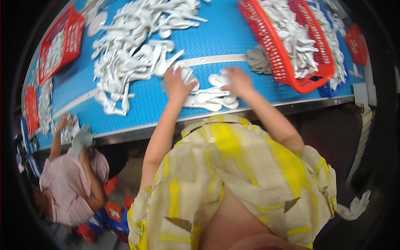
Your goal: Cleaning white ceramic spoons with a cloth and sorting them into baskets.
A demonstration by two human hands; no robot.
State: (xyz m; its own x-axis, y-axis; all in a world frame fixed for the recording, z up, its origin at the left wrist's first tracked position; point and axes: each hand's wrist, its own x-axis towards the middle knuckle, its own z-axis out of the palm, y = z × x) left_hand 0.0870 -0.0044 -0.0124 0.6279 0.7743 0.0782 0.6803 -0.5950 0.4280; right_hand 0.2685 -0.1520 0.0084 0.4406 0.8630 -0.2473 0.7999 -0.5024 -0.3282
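On the blue textured table, white soup spoons (208, 96) lie in a small group close to my body. My left hand (178, 86) is closed around a few white spoons (188, 77) at the left of this group. Across from it, my right hand (239, 82) has its thumb and fingers on more white spoons (216, 80), their bowls pointing toward the left hand. Motion blurs both hands somewhat, and the fingertips are partly hidden. A big loose heap of white spoons (125, 54) spreads beyond and left of my left hand.
A red perforated basket (306, 85) full of spoons stands at the right, beside a grey crumpled cloth (258, 60). Another red basket (73, 39) sits far left. A pale strip (214, 60) crosses the blue surface (225, 25). At lower left, a co-worker (71, 183) holds a grey-green cloth (83, 139).
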